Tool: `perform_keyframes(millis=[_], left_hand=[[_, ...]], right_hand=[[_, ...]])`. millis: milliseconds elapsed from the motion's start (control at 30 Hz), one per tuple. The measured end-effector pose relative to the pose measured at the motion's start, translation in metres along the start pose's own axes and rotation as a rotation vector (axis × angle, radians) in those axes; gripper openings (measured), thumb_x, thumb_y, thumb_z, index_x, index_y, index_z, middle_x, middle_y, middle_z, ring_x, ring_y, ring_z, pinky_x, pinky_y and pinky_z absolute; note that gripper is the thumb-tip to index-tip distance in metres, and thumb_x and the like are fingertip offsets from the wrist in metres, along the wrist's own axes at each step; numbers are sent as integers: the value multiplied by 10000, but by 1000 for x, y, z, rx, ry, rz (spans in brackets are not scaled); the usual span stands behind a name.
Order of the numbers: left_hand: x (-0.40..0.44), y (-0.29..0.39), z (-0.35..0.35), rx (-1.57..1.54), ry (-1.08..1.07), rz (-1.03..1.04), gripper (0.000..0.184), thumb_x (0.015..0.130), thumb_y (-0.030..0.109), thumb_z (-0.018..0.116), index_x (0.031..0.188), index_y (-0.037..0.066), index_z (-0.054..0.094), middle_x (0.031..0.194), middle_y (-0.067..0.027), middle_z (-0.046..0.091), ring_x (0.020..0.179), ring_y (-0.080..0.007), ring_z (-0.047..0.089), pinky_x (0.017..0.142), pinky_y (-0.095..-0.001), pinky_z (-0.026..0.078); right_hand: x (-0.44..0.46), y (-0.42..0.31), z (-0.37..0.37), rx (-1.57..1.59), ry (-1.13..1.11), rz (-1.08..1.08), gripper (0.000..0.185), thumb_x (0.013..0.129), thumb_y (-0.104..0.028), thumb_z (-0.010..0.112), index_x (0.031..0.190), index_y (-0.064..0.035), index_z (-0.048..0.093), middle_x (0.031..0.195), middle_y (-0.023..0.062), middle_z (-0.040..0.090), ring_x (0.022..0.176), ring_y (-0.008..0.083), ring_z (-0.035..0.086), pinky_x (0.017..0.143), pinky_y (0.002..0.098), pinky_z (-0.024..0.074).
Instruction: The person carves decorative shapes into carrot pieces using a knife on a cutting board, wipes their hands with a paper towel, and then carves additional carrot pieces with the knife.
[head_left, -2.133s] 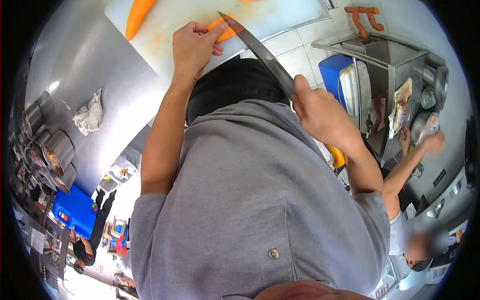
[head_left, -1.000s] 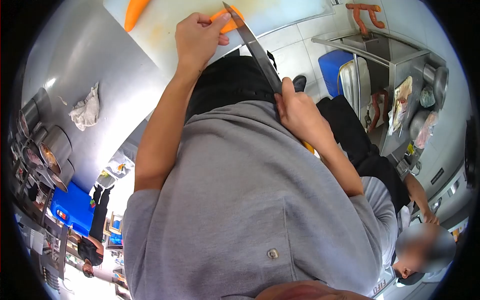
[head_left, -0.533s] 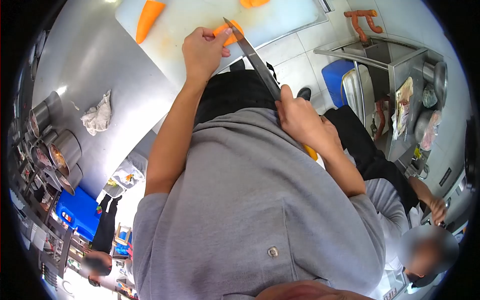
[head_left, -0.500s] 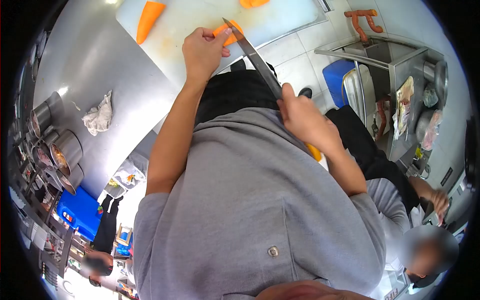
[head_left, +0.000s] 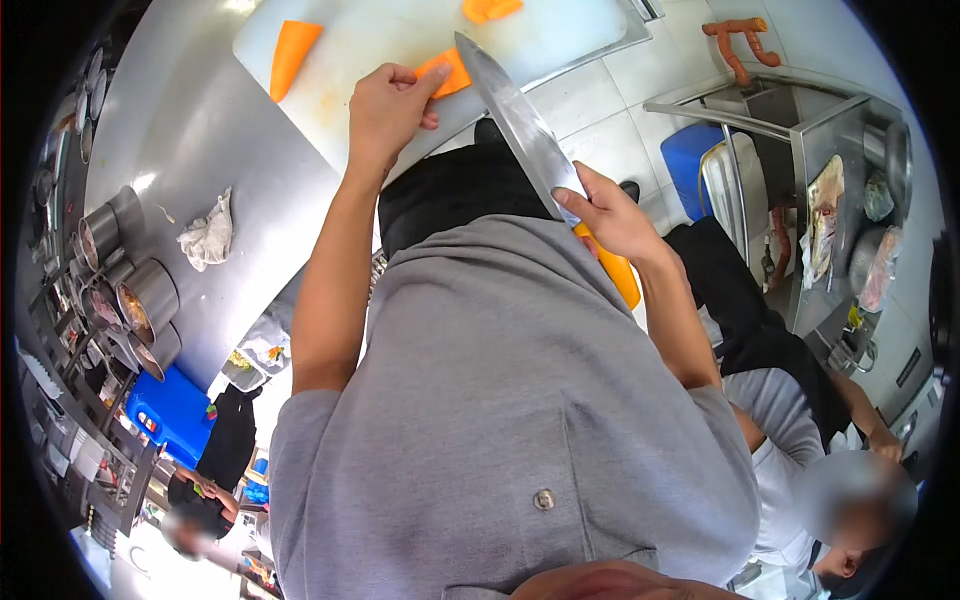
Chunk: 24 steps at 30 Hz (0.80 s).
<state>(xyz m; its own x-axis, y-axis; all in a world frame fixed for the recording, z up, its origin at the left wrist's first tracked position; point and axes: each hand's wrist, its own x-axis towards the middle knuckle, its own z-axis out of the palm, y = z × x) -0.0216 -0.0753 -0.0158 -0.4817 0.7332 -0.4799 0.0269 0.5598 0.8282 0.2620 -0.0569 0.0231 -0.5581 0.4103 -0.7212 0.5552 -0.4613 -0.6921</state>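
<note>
Left grip (head_left: 383, 110) pinches carrot (head_left: 455, 76), right grip (head_left: 620, 215) clamps knife (head_left: 515, 115), its tip near left grip. Curl left grip clear; slice steadily.

The person's left hand (head_left: 385, 115) pinched an orange carrot piece (head_left: 450, 75) at the pale cutting board (head_left: 370, 40), while the right hand (head_left: 615, 215) gripped a long knife (head_left: 515, 125) just beside it. A tapered carrot chunk (head_left: 293, 60) lay farther left, and a crumpled cloth (head_left: 207, 235) rested on the steel table (head_left: 270, 170).
</note>
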Motion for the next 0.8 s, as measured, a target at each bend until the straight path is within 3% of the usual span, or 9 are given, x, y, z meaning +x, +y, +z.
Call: perform_keyframes(millis=[200, 267, 400, 500, 567, 600, 667, 800], left_hand=[[4, 15, -3, 92, -85, -128, 439, 829, 356, 834, 740, -15, 615, 609, -88, 622, 456, -109, 577, 424, -234, 473], [5, 16, -3, 63, -102, -144, 448, 828, 361, 836, 712, -3, 602, 599, -86, 610, 435, -99, 549, 394, -222, 443], [3, 18, -1, 61, -75, -156, 448, 827, 355, 839, 705, -1, 596, 595, -81, 604, 429, -94, 536, 394, -222, 437], [2, 18, -1, 50, -68, -179, 445, 827, 351, 840, 700, 4, 592, 593, -77, 602, 433, -89, 536, 392, -217, 428], [2, 16, -1, 51, -71, -171, 427, 842, 375, 825, 730, 22, 613, 605, -45, 582, 444, -70, 511, 409, -203, 388], [1, 15, -1, 51, -70, -177, 427, 842, 375, 825, 730, 22, 613, 605, -45, 582, 444, -70, 511, 409, -203, 388], [2, 15, -1, 42, -66, -179, 426, 841, 373, 827, 717, 32, 604, 602, -44, 583, 438, -65, 509, 402, -198, 380], [1, 15, -1, 33, -66, -188, 427, 836, 372, 832, 715, 33, 603, 599, -44, 585, 433, -63, 508, 396, -198, 375]], right_hand=[[11, 16, -8, 25, -32, -4, 290, 1053, -250, 546, 1239, -28, 527, 773, 31, 567, 475, 69, 462, 446, 232, 399], [13, 16, -15, -103, -85, -11, 515, 1039, -302, 551, 1387, 65, 453, 948, 128, 631, 554, 125, 535, 511, 279, 468], [8, 11, -16, -99, -92, 94, 510, 1043, -317, 539, 1393, 46, 458, 965, 140, 636, 545, 142, 538, 518, 286, 471], [8, 20, -16, -155, -23, 12, 445, 1046, -310, 531, 1344, 19, 497, 936, 127, 634, 543, 137, 541, 502, 275, 460], [1, -3, -18, -51, -114, 134, 405, 1046, -312, 532, 1298, 4, 522, 894, 107, 622, 540, 127, 544, 483, 263, 446], [1, -1, -17, -51, -118, 138, 405, 1046, -312, 532, 1298, 4, 522, 894, 107, 622, 540, 127, 544, 483, 263, 446], [3, 7, -15, -30, -89, 91, 404, 1062, -324, 511, 1329, -21, 501, 732, 38, 569, 424, 93, 491, 417, 246, 427], [4, 7, -17, -15, -117, 105, 421, 1060, -337, 511, 1344, -27, 491, 726, 33, 563, 424, 85, 498, 403, 237, 425]])
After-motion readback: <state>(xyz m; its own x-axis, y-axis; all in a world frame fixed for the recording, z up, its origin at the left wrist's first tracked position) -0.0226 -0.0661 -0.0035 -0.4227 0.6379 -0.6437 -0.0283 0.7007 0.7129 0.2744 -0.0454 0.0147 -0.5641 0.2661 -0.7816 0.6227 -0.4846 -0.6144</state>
